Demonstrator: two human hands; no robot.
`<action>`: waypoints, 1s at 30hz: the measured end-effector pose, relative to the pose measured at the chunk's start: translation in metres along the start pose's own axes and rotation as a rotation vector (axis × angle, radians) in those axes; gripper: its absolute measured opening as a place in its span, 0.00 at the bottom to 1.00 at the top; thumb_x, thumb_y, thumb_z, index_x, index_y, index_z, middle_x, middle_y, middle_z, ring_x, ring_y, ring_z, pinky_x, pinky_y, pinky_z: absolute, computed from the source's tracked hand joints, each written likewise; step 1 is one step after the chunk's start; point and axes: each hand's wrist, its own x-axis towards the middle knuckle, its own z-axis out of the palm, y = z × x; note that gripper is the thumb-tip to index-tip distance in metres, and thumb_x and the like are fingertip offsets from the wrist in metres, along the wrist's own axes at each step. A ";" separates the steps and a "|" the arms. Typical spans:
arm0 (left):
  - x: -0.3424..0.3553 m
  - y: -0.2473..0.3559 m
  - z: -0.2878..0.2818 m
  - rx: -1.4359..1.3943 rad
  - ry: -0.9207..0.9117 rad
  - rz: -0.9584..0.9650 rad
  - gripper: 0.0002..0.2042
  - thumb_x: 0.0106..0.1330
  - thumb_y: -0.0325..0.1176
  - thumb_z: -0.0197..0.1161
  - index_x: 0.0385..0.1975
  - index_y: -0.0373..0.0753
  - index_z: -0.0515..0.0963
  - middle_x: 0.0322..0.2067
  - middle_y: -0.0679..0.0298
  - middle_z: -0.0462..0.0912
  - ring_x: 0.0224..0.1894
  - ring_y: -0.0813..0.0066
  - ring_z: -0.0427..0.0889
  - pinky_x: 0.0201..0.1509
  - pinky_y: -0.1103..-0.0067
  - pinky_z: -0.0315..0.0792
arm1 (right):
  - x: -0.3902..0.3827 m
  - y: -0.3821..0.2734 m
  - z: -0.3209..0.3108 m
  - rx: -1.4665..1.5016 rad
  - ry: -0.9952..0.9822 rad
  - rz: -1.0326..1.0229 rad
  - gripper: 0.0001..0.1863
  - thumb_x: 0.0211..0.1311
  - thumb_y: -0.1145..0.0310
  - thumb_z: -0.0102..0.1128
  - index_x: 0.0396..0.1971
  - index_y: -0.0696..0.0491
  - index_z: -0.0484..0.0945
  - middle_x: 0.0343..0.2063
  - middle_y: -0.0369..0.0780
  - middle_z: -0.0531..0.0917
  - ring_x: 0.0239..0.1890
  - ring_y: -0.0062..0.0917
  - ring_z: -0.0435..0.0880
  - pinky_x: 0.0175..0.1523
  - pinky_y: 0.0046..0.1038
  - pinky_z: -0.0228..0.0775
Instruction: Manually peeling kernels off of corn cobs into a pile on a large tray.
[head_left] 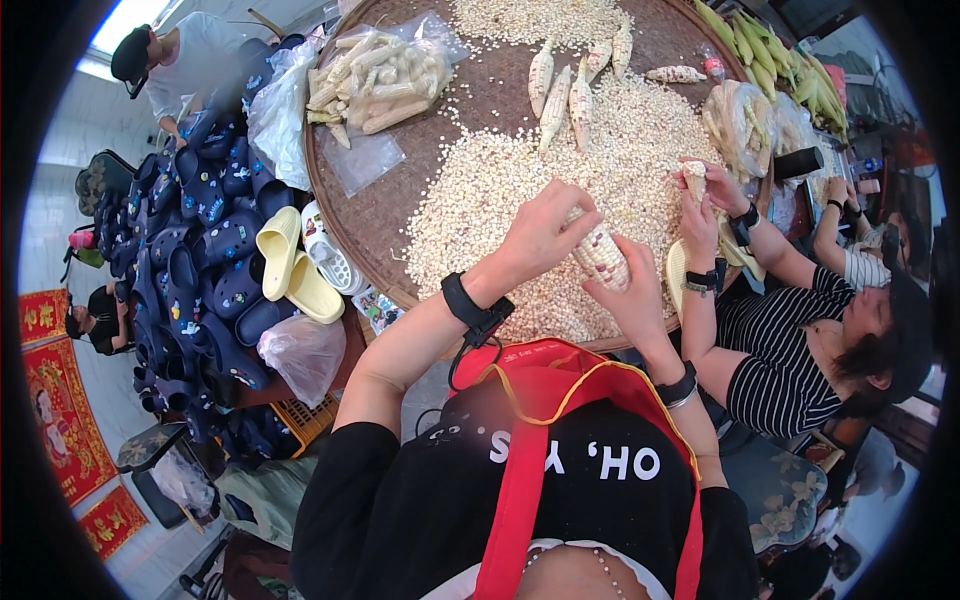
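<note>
Over the near side of a round woven tray [345,205], I hold a corn cob [602,262] between both hands. Its kernels are pale with dark red specks. My left hand [545,232] is closed around the cob's upper end, its fingers bent over the top. My right hand [640,295] grips the lower end from the right side. A broad heap of loose white kernels [475,205] lies beneath and beyond my hands. Several speckled cobs [553,108] rest on the heap's far part.
A plastic bag of stripped cobs [385,75] lies at the tray's far left. Husked corn [765,50] is piled at the far right. At my right, a co-worker's hands [705,205] hold another cob. Blue clogs [200,270] and yellow slippers [285,250] crowd the left.
</note>
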 end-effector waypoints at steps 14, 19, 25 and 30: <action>-0.001 -0.020 -0.007 -0.151 -0.084 0.023 0.05 0.57 0.30 0.60 0.29 0.36 0.75 0.28 0.58 0.74 0.31 0.64 0.75 0.35 0.75 0.70 | -0.001 -0.002 0.002 -0.024 -0.022 0.009 0.33 0.38 0.70 0.70 0.49 0.56 0.68 0.41 0.46 0.72 0.45 0.39 0.73 0.50 0.33 0.66; 0.001 -0.007 -0.010 -0.085 -0.110 0.158 0.05 0.57 0.30 0.60 0.31 0.36 0.75 0.30 0.62 0.74 0.34 0.71 0.74 0.34 0.78 0.68 | -0.003 0.008 0.004 0.049 -0.014 0.058 0.33 0.38 0.69 0.71 0.49 0.55 0.68 0.41 0.46 0.75 0.45 0.39 0.73 0.50 0.34 0.65; 0.000 -0.013 -0.012 -0.146 -0.137 0.163 0.07 0.57 0.30 0.60 0.34 0.37 0.75 0.31 0.62 0.74 0.35 0.70 0.74 0.37 0.78 0.68 | -0.004 0.015 0.001 0.161 -0.085 0.125 0.34 0.38 0.71 0.71 0.50 0.56 0.66 0.41 0.43 0.75 0.46 0.31 0.73 0.51 0.30 0.64; 0.003 -0.008 -0.011 -0.185 -0.140 0.143 0.07 0.58 0.30 0.60 0.35 0.37 0.75 0.32 0.61 0.74 0.37 0.70 0.74 0.38 0.78 0.68 | -0.002 0.019 0.006 0.136 -0.043 0.112 0.35 0.36 0.68 0.72 0.49 0.55 0.68 0.40 0.46 0.76 0.44 0.38 0.75 0.49 0.34 0.66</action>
